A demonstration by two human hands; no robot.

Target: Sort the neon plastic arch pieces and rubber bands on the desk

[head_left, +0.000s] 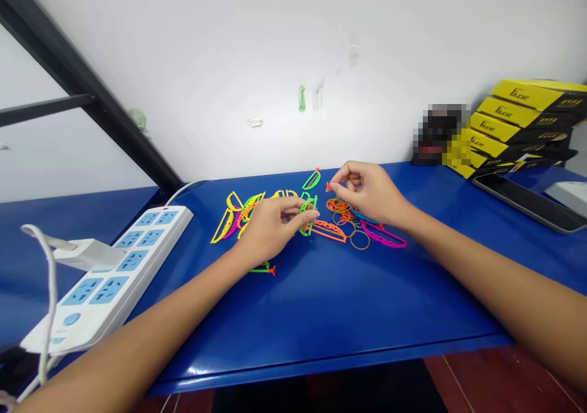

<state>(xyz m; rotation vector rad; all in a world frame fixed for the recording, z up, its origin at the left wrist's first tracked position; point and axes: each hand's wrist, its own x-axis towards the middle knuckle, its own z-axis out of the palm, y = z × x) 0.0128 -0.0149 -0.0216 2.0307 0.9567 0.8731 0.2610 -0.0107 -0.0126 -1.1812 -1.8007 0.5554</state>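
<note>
Between the thumb and fingers of my left hand (275,223) is a green toy bow (307,214), held over the table. My right hand (364,189) pinches a small orange suction cup (328,186) to the right of it. Beneath and between the hands lie an orange toy bow (328,232), a magenta toy bow (384,235) and a pile of rubber bands (360,240). Another green bow (312,180) rests near the wall. Several yellow bows (222,226) lie left of my left hand, partly hidden by it. A green arrow (271,270) with a red cup tip pokes out under my left wrist.
A white power strip (137,248) with a plugged-in adapter and cable stands on the left of the blue table (330,315). At the right are stacked yellow boxes (513,119) and a dark phone (532,202). The white wall (257,52) closes off the back.
</note>
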